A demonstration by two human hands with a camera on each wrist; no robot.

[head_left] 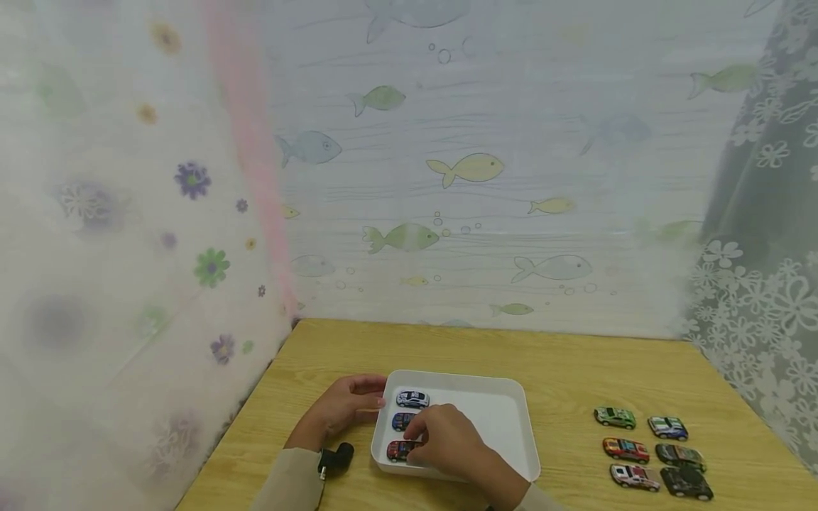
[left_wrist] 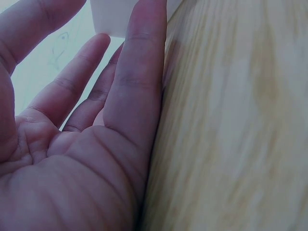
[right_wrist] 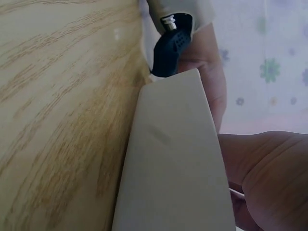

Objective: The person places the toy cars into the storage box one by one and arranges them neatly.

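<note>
A shallow white tray (head_left: 476, 472) stands on the wooden table. Down its left side lie a white-and-black toy car (head_left: 412, 399), a blue toy car (head_left: 400, 421) and a dark red toy car (head_left: 397, 450). My right hand (head_left: 450, 440) reaches over the tray's front rim and pinches the dark red car, hiding its right end. The blue car is partly covered by the same hand. Outside the tray, my left hand (head_left: 345, 406) rests on its edge with fingertips at the left wall; in the left wrist view its fingers (left_wrist: 137, 72) are extended.
To the right of the tray several toy cars lie in two columns, among them a green car (head_left: 615, 417), a red-and-yellow car (head_left: 625, 449) and a black car (head_left: 686, 482). A black wrist device (head_left: 336, 459) sits at the left cuff. Patterned curtains (head_left: 473, 213) surround the table.
</note>
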